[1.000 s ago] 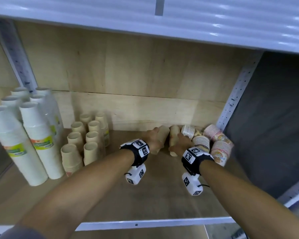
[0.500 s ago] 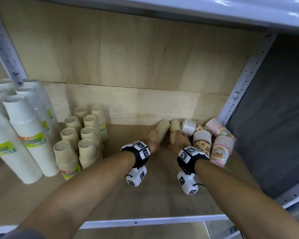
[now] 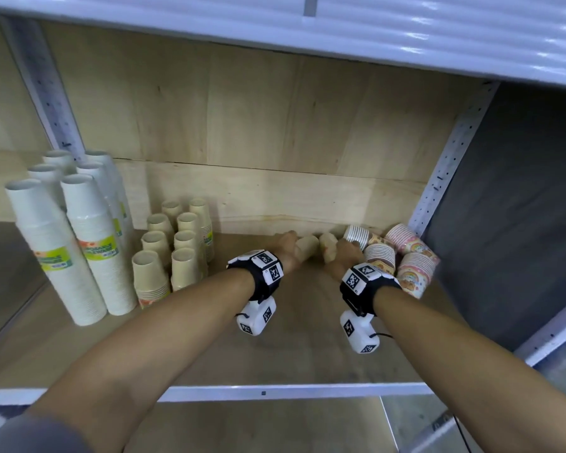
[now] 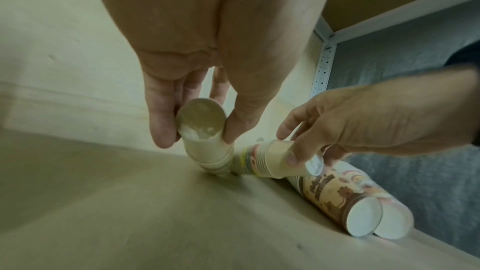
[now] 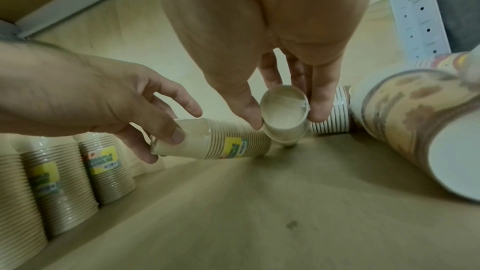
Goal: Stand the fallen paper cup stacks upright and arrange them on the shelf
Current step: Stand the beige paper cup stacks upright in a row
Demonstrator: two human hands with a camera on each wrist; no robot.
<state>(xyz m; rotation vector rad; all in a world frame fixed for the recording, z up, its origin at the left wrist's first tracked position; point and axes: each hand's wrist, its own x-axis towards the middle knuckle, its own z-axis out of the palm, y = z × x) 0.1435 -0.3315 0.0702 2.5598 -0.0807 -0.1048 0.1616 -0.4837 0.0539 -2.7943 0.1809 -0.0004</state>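
Beige paper cup stacks lie fallen at the wooden shelf's (image 3: 291, 361) back: left hand (image 3: 286, 248) grips one stack (image 4: 205, 141), right hand (image 3: 343, 256) the other (image 5: 284, 120); tipped carelessly, the narrow bases could slip and knock the patterned stacks (image 3: 415, 269) alongside

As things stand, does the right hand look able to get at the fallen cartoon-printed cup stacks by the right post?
Probably not yet: the right hand grips a small beige paper cup stack. The cartoon-printed cup stacks lie just to its right with nothing between, so once freed it likely could.

Two tan cup stacks (image 3: 317, 248) tilted, patterned stacks (image 3: 402, 256) fallen, on shelf (image 3: 275, 364)
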